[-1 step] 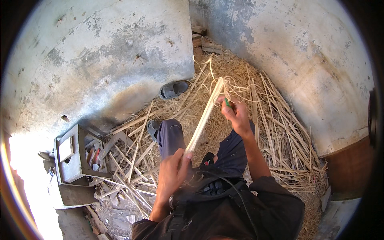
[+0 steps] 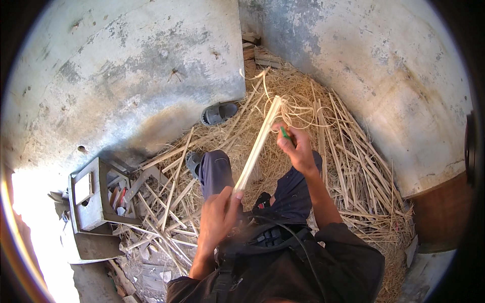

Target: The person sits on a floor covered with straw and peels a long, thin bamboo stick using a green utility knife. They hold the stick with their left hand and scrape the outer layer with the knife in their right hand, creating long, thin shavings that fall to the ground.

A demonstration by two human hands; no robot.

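My left hand (image 2: 218, 214) is closed round the lower end of a pale, split bamboo-like strip (image 2: 257, 144). The strip slants up and away to the right, across the space between my knees. Close to its far end, my right hand (image 2: 298, 149) is closed on a small tool with a green handle (image 2: 284, 133). The tool's working end is hidden by the fingers and shavings. Thin curled shavings (image 2: 295, 108) hang in loops from the strip's far end, just above my right hand.
Pale sticks (image 2: 353, 171) lie heaped on the right, over a bed of fine shavings (image 2: 288, 83). A grey sandal (image 2: 220, 113) sits by the left wall (image 2: 151, 60). A worn wooden box-like stool (image 2: 96, 214) with odds and ends inside stands at left.
The strip's far end and my right hand with the green-handled tool have shifted slightly to the left. The loops of shavings have swung a little. My left hand stays in place.
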